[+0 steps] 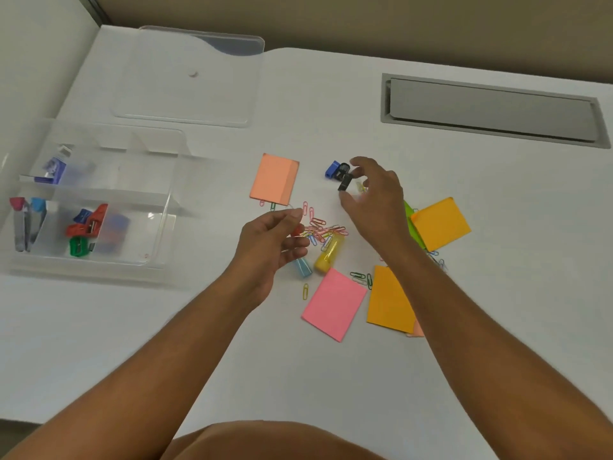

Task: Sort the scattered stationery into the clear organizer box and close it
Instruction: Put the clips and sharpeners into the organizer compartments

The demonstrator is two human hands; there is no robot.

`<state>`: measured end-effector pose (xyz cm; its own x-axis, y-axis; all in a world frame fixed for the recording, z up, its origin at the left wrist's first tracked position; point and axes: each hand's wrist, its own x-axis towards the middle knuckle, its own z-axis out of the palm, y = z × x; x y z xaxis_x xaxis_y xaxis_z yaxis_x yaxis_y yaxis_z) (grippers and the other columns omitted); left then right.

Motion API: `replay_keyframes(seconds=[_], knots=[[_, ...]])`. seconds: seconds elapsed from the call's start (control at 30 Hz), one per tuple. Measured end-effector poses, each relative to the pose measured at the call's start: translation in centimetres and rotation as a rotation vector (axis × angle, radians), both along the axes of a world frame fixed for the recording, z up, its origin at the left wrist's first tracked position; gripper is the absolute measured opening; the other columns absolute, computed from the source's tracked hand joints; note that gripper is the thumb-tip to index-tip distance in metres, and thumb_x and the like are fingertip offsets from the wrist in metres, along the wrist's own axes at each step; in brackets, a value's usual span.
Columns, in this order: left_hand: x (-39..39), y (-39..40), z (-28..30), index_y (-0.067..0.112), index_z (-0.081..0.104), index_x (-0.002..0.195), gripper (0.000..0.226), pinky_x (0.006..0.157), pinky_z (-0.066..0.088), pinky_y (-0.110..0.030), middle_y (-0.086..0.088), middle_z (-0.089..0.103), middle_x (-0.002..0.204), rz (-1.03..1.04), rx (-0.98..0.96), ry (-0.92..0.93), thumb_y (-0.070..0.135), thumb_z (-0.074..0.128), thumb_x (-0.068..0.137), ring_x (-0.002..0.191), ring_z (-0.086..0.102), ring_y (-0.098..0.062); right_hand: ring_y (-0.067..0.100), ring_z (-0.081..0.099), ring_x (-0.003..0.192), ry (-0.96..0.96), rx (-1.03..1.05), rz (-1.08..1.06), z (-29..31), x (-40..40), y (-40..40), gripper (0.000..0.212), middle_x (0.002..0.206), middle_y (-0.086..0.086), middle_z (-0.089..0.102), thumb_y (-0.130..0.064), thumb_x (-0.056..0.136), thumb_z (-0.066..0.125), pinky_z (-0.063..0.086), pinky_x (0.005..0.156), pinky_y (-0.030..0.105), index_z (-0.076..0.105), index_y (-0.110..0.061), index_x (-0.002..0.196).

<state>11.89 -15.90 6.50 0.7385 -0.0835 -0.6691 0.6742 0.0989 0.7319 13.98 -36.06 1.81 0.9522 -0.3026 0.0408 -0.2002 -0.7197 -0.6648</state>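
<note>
At far left we see the clear organizer box (99, 207) open, with sharpeners and clips already in its compartments, and its lid (185, 78) lying apart behind it. Our left hand (272, 240) pinches something small and red over the paper clip pile (323, 229); loose clips could snag and drop on the way across. Our right hand (371, 197) holds a black binder clip (345, 182) at its fingertips beside a blue sharpener (332, 169); that shallow hold may slip.
</note>
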Motion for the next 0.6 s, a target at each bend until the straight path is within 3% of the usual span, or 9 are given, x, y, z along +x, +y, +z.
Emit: replay_keyframes(seconds=[0.1,0.17,0.3,0.43,0.6], knots=[[0.3,0.4,-0.2,0.012,0.074,0.116,0.028,0.082,0.063,-0.033,-0.008,0.078,0.100,-0.008,-0.012,-0.022,0.022,0.076,0.091,0.087,0.077,-0.025,0.011,0.052,0.099,-0.087,0.154,0.092,2.0,-3.6,2.6,0.061,0.118,-0.016,0.066,-0.024,0.082,0.079,0.036,0.079,0.008,0.051,-0.031,0.136],[0.3,0.6,-0.2,0.011,0.074,0.118,0.028,0.086,0.062,-0.033,-0.009,0.080,0.102,-0.072,-0.049,-0.061,0.015,0.077,0.090,0.091,0.078,-0.027,0.009,0.053,0.100,-0.101,0.201,0.180,2.8,-5.4,4.0,0.065,0.117,-0.018,0.065,-0.020,0.081,0.079,0.034,0.078,0.005,0.050,-0.030,0.138],[0.6,1.0,0.1,0.009,0.071,0.125,0.036,0.093,0.060,-0.037,-0.012,0.080,0.107,-0.201,-0.089,-0.111,0.012,0.076,0.090,0.098,0.078,-0.028,0.009,0.052,0.100,-0.114,0.169,0.256,2.7,-6.7,4.5,0.064,0.120,-0.016,0.066,-0.017,0.083,0.078,0.035,0.083,0.007,0.051,-0.025,0.141],[0.5,1.3,0.6,0.011,0.073,0.120,0.035,0.091,0.061,-0.041,-0.012,0.080,0.101,-0.267,-0.010,-0.162,0.013,0.080,0.086,0.095,0.078,-0.029,0.010,0.051,0.097,-0.086,0.098,0.292,3.0,-6.5,4.4,0.063,0.117,-0.018,0.065,-0.020,0.083,0.077,0.041,0.082,0.019,0.051,-0.028,0.140],[0.4,2.0,0.3,0.007,0.073,0.119,0.035,0.086,0.063,-0.038,-0.016,0.080,0.099,-0.197,0.014,-0.176,0.007,0.082,0.084,0.093,0.078,-0.033,0.009,0.059,0.095,0.070,0.169,0.420,3.8,-3.4,2.8,0.068,0.113,-0.015,0.067,-0.041,0.067,0.092,0.047,0.083,0.023,0.063,-0.030,0.127]])
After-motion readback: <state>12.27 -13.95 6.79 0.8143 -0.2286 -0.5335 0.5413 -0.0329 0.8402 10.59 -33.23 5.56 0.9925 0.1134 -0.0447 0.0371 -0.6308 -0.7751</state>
